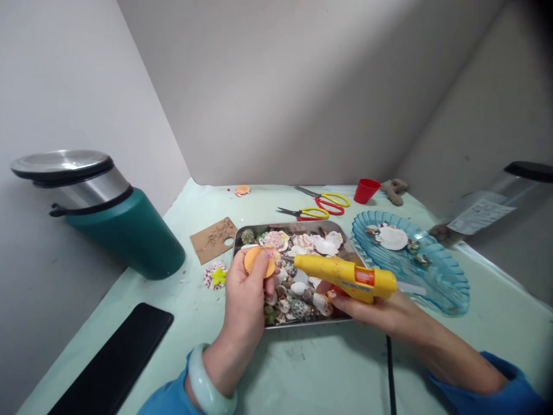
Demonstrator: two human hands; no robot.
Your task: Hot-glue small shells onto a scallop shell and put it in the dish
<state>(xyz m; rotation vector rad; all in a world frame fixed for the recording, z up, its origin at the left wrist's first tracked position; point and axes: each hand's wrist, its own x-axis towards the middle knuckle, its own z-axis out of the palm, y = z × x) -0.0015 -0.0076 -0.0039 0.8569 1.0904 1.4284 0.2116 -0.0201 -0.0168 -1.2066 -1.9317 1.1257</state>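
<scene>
My left hand [245, 294] is closed on an orange scallop shell [258, 259], held up over the left end of a metal tray [294, 323] full of several seashells. My right hand [380, 311] grips a yellow glue gun [345, 275] with an orange trigger. Its nozzle points left and nearly touches the orange shell. The gun's black cord [391, 374] runs down toward me across the table.
A blue shell-shaped glass dish [436, 276] with a white shell lies right of the tray. Two yellow-and-red scissors [322, 206] and a red cup [366, 190] lie behind. A green bin [112, 219], cardboard piece [213, 239], decorated shell [216, 275] and black pad [116, 360] sit left.
</scene>
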